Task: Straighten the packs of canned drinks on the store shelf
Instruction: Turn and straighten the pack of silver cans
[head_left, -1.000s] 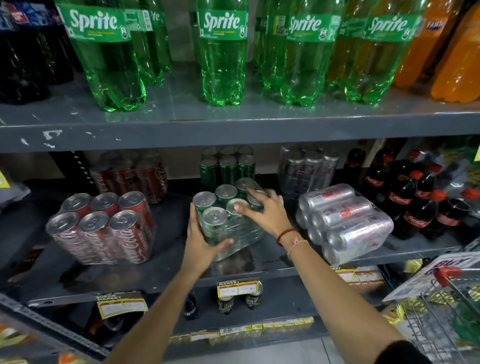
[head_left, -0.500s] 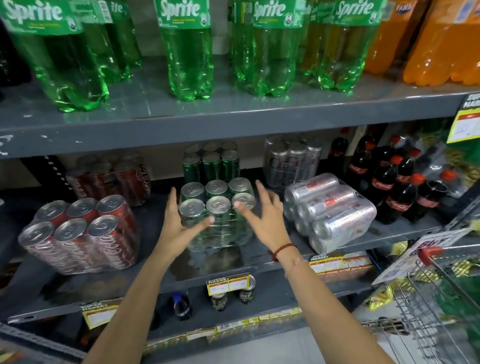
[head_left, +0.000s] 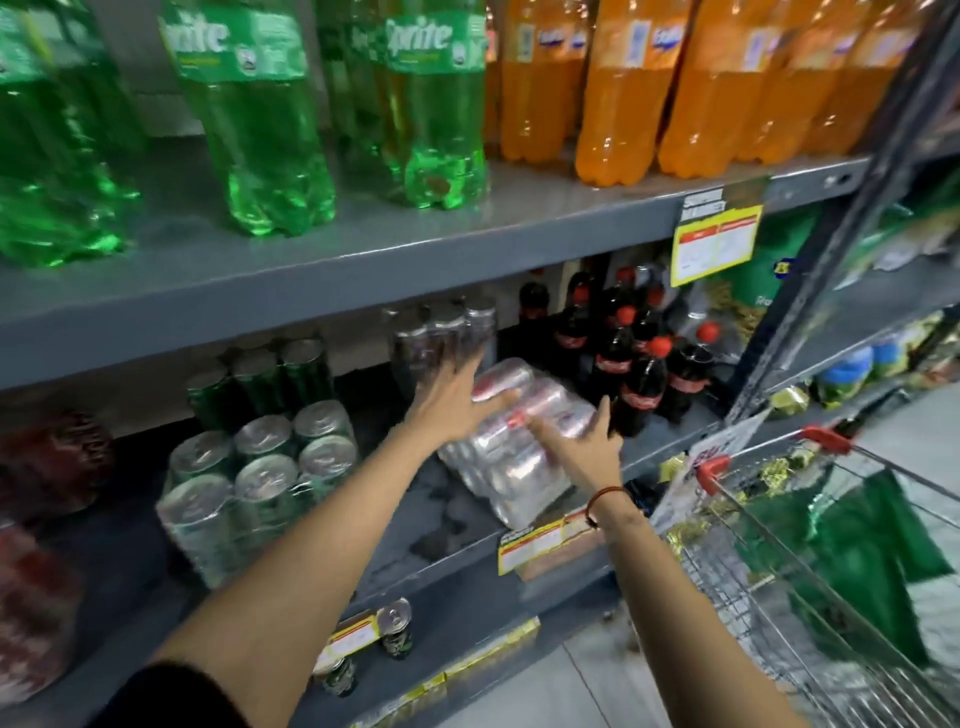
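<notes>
A shrink-wrapped pack of silver cans (head_left: 511, 467) lies on its side, askew, on the grey middle shelf (head_left: 457, 530). My left hand (head_left: 451, 402) hovers with fingers spread over the pack's far left top. My right hand (head_left: 576, 441) rests open on its near right side; neither hand grips it. The pack of green cans (head_left: 260, 478) stands upright to the left, free of both hands. A red can pack (head_left: 36, 592) lies blurred at the far left edge.
Dark cola bottles (head_left: 636, 374) stand right behind the silver pack. More can packs (head_left: 441, 332) sit at the shelf's back. Green and orange bottles (head_left: 618, 88) fill the upper shelf. A wire shopping cart (head_left: 810, 561) stands at the lower right. Yellow price tags (head_left: 540, 543) hang on the shelf edge.
Both hands have left the green can pack and moved right onto the silver can pack. The view has swung right, and the green pack now stands squarer.
</notes>
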